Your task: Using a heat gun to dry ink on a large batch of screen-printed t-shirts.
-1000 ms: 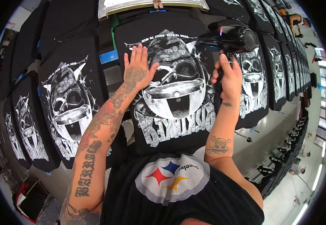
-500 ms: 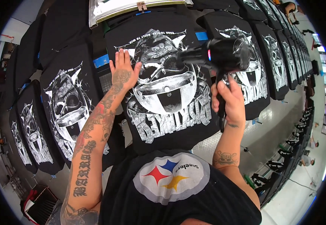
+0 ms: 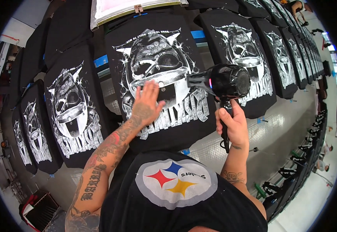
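Note:
A black T-shirt (image 3: 168, 141) with a white-and-grey masked skull print lies stretched flat in front of me. Over the lower part of the print is my left hand (image 3: 147, 104), palm down with the fingers spread; whether it touches the fabric I cannot tell. My right hand (image 3: 232, 123) is wrapped round the handle of a black hair dryer (image 3: 228, 81). The dryer's nozzle points left, at the mouth area of the print, a little above the shirt. Its cord loops below my right hand.
More printed black shirts lie in rows to the left (image 3: 71, 112) and right (image 3: 244, 58). A framed screen (image 3: 133, 9) stands at the far end of my shirt. Blue tape (image 3: 101, 60) marks the gaps between shirts. Another person (image 3: 298, 9) bends over the row at the far right.
My left hand has moved down and right, from the upper left of the print to its lower part. The hair dryer in my right hand has come lower, toward me.

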Motion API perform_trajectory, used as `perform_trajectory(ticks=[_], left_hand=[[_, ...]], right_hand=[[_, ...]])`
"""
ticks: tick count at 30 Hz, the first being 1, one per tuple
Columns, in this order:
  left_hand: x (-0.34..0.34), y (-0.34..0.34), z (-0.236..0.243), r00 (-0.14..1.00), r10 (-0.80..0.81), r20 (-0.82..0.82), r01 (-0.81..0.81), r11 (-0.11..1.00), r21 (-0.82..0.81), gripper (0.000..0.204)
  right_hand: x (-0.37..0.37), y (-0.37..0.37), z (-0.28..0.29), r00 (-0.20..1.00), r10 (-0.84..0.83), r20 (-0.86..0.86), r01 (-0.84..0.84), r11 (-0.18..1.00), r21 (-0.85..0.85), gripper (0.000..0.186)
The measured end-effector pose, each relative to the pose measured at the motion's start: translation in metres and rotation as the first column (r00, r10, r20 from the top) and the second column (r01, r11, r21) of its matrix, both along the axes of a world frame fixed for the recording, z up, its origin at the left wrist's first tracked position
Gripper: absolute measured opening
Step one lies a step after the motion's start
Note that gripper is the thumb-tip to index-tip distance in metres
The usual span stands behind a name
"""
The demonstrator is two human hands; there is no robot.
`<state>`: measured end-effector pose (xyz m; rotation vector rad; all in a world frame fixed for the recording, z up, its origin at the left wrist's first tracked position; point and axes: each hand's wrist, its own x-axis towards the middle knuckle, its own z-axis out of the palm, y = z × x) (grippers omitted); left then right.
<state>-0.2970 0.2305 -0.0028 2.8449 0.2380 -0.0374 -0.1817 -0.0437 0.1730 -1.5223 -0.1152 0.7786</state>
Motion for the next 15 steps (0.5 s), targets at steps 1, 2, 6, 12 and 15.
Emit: perform_trajectory(ticks=[1, 2, 6, 12, 15], left_hand=[[0.001, 0.010, 0.007, 0.998, 0.058, -0.039, -0.057, 0.998, 0.015, 0.075], [-0.001, 0.021, 0.003, 0.994, 0.110, -0.008, -0.109, 0.993, 0.034, 0.076], [-0.018, 0.035, -0.011, 0.964, 0.240, 0.113, -0.247, 0.968, 0.049, 0.076], [-0.065, -0.037, -0.015, 0.980, 0.142, 0.137, -0.130, 0.987, -0.092, 0.072], [-0.094, -0.056, -0.010, 0.974, 0.130, 0.185, -0.090, 0.974, -0.208, 0.065]], right_hand=[[-0.001, -0.006, 0.002, 0.999, -0.033, 0.017, 0.033, 0.999, -0.013, 0.046], [-0.003, -0.013, 0.002, 0.999, -0.049, 0.017, 0.050, 0.999, -0.013, 0.045], [-0.018, -0.044, 0.005, 0.997, -0.053, 0.050, 0.055, 0.997, -0.052, 0.044], [-0.054, -0.041, 0.010, 0.993, 0.056, -0.108, -0.054, 0.998, 0.019, 0.041], [-0.075, -0.019, 0.006, 0.980, 0.162, -0.118, -0.164, 0.986, -0.003, 0.041]])
